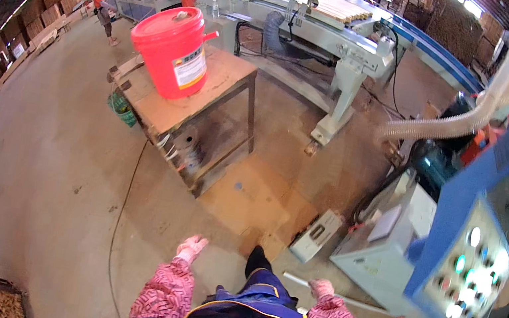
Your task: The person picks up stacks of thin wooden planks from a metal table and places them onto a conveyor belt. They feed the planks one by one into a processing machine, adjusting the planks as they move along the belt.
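My left hand (192, 247), in a pale pink glove, hangs over the concrete floor with its fingers loosely apart and nothing visible in it. My right hand (322, 288) is closed on a thin pale strip (296, 279), which sticks out on both sides of it. The fingers there are small and slightly blurred. Patterned pink sleeves cover both forearms. Beyond my left hand stands a brown-topped table (228, 72) carrying a red lidded bucket (171, 54). A grey box-shaped object (317, 235) lies on the floor ahead of my right hand.
At right stands a blue and grey control cabinet (453, 260) with lit buttons, near a ribbed hose (434, 130). A long conveyor machine (329, 37) crosses the far side. A cable (119, 217) runs along the floor at left. Another person (101, 9) stands far left.
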The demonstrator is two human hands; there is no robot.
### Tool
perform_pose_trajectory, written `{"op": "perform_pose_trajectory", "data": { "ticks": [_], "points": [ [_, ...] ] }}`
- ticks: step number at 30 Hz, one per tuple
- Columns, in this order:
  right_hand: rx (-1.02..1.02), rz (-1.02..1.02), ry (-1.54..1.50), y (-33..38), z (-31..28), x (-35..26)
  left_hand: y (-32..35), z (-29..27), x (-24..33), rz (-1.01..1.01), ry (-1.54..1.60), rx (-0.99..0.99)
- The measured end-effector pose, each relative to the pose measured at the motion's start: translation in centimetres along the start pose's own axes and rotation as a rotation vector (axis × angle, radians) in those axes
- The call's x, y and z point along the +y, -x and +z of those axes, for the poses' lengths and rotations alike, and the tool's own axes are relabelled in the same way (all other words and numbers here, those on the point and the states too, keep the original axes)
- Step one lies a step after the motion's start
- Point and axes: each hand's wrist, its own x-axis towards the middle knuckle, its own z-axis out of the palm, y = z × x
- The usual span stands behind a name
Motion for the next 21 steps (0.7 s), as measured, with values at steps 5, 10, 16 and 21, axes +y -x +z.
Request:
{"op": "perform_pose_trajectory", "data": {
  "ticks": [5, 10, 16, 21],
  "points": [
    [0.178, 0.133, -0.436, -18.5, -7.4, -1.5, -9.4, 1.3, -3.0, -0.002, -0.419, -0.154],
    [0.343, 0.000, -0.911, -31.6, -25.2, -7.3, -18.6, -2.4, 1.9, 0.334, -0.352, -0.336],
    [0.294, -0.060, -1.040, -42.4, -46.5, -17.5, -35.7, -8.3, 13.7, 0.259, -0.344, -0.236],
    [0.295, 0.071, -0.914, -51.7, -59.0, -14.5, -47.0, -18.6, 44.0, 0.375, 0.167, 0.006]
  ]
}}
